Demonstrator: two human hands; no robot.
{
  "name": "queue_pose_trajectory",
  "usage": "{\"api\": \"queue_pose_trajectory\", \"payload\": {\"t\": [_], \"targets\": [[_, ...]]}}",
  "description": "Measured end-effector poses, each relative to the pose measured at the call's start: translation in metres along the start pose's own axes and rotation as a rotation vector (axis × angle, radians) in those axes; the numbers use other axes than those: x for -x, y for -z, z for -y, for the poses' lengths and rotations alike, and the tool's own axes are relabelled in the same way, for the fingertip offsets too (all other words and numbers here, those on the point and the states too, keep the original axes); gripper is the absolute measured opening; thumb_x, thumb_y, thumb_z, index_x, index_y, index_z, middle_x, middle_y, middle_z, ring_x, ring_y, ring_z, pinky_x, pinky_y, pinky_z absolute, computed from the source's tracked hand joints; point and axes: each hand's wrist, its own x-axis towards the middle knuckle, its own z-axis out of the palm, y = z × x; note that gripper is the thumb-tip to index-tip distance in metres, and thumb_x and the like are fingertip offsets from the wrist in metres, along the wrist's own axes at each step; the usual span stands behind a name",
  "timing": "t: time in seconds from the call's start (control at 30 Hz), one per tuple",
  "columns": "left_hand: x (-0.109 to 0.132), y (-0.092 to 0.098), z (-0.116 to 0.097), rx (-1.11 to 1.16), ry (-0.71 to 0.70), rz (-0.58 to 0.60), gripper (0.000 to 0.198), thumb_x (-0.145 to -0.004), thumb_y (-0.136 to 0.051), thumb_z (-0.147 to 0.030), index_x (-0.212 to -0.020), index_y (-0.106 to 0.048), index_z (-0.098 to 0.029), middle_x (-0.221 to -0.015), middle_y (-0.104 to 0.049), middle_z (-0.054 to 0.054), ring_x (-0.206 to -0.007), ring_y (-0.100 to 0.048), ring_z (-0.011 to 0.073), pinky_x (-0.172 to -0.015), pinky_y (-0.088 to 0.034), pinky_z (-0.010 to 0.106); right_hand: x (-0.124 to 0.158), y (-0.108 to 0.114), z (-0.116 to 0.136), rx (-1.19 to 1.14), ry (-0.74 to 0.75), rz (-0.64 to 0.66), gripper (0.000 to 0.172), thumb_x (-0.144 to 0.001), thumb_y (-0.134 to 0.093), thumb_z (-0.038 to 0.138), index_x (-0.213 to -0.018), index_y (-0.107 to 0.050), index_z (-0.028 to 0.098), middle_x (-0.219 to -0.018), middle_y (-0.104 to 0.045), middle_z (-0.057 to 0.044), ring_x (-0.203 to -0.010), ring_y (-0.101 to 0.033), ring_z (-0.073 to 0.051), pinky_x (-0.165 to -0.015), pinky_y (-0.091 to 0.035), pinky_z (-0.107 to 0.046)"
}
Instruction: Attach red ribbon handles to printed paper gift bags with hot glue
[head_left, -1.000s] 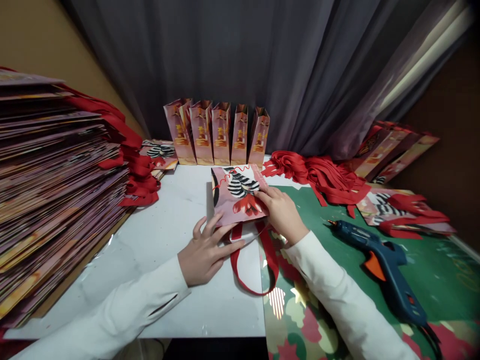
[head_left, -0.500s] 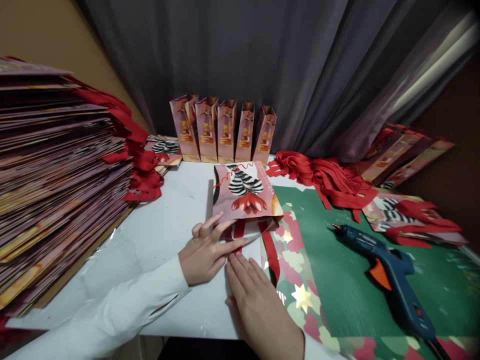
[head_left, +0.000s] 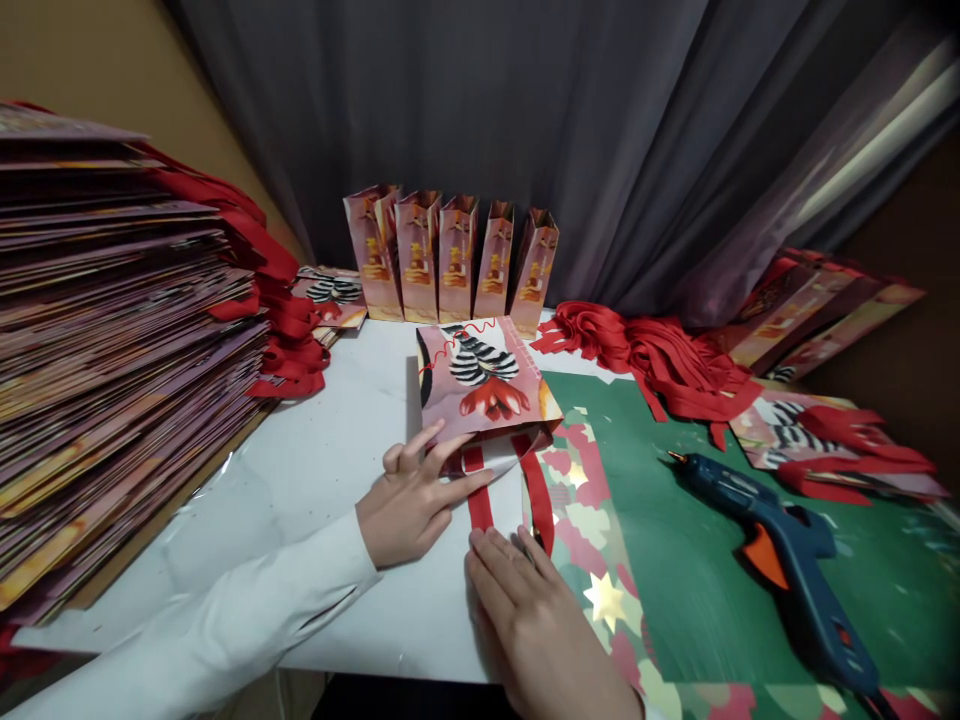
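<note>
A pink paper gift bag (head_left: 480, 390) with a zebra-striped figure and a red flower lies flat on the white tabletop, its open end towards me. My left hand (head_left: 405, 505) has its fingers spread at the bag's mouth, some on the bag's edge and one stretched across a red ribbon (head_left: 480, 508). That ribbon runs out of the mouth towards me. My right hand (head_left: 532, 615) lies with fingers stretched over the ribbon's near end; its thumb is hidden. A second ribbon stretch (head_left: 537, 500) curves out of the bag on the right.
Several upright bags (head_left: 457, 260) stand behind. A tall stack of flat bags (head_left: 120, 370) fills the left side. Red ribbons (head_left: 637, 350) are heaped at the back right. A blue glue gun (head_left: 780, 540) lies on a green sheet (head_left: 690, 600) at the right.
My right hand has slid towards me and slightly right, baring more of the red ribbon. My left hand stays almost in place. The bag has shifted slightly left.
</note>
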Motion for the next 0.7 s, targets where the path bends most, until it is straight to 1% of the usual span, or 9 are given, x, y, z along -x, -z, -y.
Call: {"api": "queue_pose_trajectory", "payload": {"t": [0.1, 0.17, 0.2, 0.27, 0.33, 0.43, 0.7], "targets": [[0.000, 0.000, -0.001, 0.011, 0.010, -0.003, 0.070, -0.074, -0.048, -0.010, -0.135, -0.050, -0.046, -0.147, -0.034, 0.004, -0.135, -0.026, 0.0381, -0.093, -0.032, 0.047, -0.002, 0.012, -0.012, -0.090, -0.132, 0.040, 0.046, -0.095, -0.046, 0.029, -0.140, -0.048, 0.016, -0.149, -0.044, -0.008, -0.135, -0.044, -0.022, -0.110, -0.043, -0.040], [0.001, -0.001, -0.001, 0.014, 0.016, -0.003, 0.072, -0.074, -0.049, -0.010, -0.135, -0.049, -0.046, -0.148, -0.034, 0.003, -0.135, -0.026, 0.0371, -0.095, -0.031, 0.047, -0.003, 0.017, -0.025, -0.100, -0.252, 0.043, 0.052, -0.096, -0.045, 0.031, -0.144, -0.041, 0.013, -0.152, -0.038, -0.012, -0.140, -0.037, -0.025, -0.111, -0.041, -0.045], [0.001, -0.001, -0.001, 0.014, 0.018, -0.003, 0.072, -0.074, -0.049, -0.011, -0.136, -0.048, -0.047, -0.148, -0.034, 0.003, -0.135, -0.026, 0.0367, -0.096, -0.031, 0.047, -0.002, 0.017, -0.032, -0.102, -0.302, 0.047, 0.054, -0.096, -0.045, 0.032, -0.145, -0.039, 0.011, -0.152, -0.038, -0.014, -0.140, -0.035, -0.026, -0.112, -0.040, -0.047], [0.001, -0.002, -0.001, 0.013, 0.018, -0.002, 0.072, -0.073, -0.050, -0.011, -0.136, -0.049, -0.046, -0.147, -0.035, 0.003, -0.135, -0.025, 0.0363, -0.096, -0.031, 0.047, -0.001, 0.015, -0.044, -0.124, -0.355, 0.076, 0.055, -0.096, -0.044, 0.033, -0.145, -0.040, 0.009, -0.150, -0.040, -0.016, -0.140, -0.036, -0.027, -0.113, -0.038, -0.050], [0.001, -0.002, 0.000, 0.009, 0.017, -0.006, 0.071, -0.073, -0.051, -0.011, -0.135, -0.050, -0.046, -0.146, -0.036, 0.003, -0.136, -0.025, 0.0362, -0.096, -0.031, 0.047, 0.002, 0.012, -0.050, -0.156, -0.368, 0.096, 0.053, -0.096, -0.045, 0.033, -0.143, -0.043, 0.010, -0.149, -0.042, -0.015, -0.139, -0.037, -0.027, -0.113, -0.038, -0.050], [0.001, -0.002, -0.001, 0.011, 0.014, -0.018, 0.071, -0.072, -0.051, -0.010, -0.133, -0.052, -0.046, -0.146, -0.037, 0.002, -0.136, -0.026, 0.0356, -0.096, -0.030, 0.046, 0.005, 0.010, -0.051, -0.176, -0.368, 0.086, 0.051, -0.096, -0.046, 0.032, -0.143, -0.044, 0.012, -0.148, -0.043, -0.014, -0.139, -0.039, -0.026, -0.112, -0.039, -0.050], [0.001, -0.001, -0.003, 0.009, 0.018, -0.008, 0.069, -0.074, -0.051, -0.010, -0.133, -0.052, -0.045, -0.144, -0.039, 0.003, -0.136, -0.024, 0.0351, -0.094, -0.032, 0.045, 0.008, 0.012, -0.046, -0.122, -0.381, 0.101, 0.048, -0.097, -0.041, 0.030, -0.139, -0.047, 0.009, -0.146, -0.046, -0.016, -0.136, -0.043, -0.027, -0.110, -0.041, -0.050]]}}
